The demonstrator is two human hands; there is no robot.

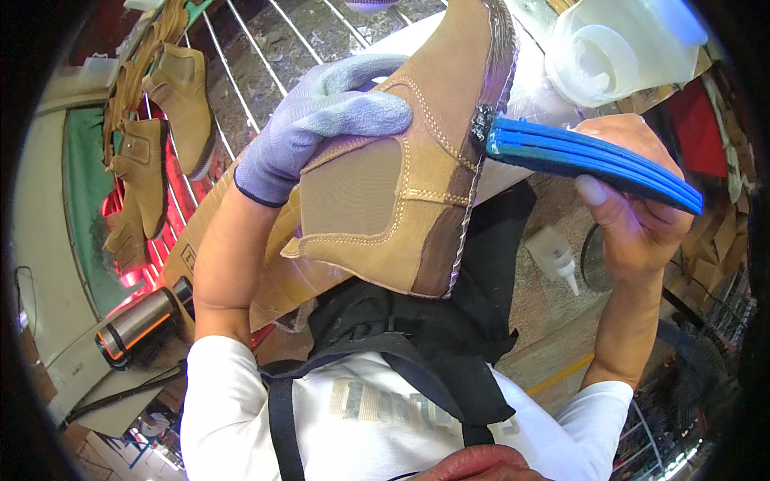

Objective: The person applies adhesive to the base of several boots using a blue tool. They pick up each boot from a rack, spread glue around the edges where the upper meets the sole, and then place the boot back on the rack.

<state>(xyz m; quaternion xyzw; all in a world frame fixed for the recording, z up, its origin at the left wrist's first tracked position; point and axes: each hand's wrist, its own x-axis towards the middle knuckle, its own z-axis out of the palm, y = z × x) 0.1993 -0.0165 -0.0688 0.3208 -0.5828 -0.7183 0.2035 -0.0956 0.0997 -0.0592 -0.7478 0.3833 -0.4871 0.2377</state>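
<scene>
Boot between two hands, blue tool at its edge

The tan boot [437, 104] lies at about 4 o'clock from the gloved left hand [313, 120], which is curled around its upper. From the right hand [638, 220], closed on a blue tool [593, 156], it lies between 9 and 10 o'clock. The tool's dark tip appears to touch the sole edge. The toe is cut off at 12 o'clock; some fingers of both hands are hidden.

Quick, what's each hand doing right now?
Left hand, gloved: closed on the tan boot.
Right hand, bare: closed around the blue dark-tipped tool.
</scene>
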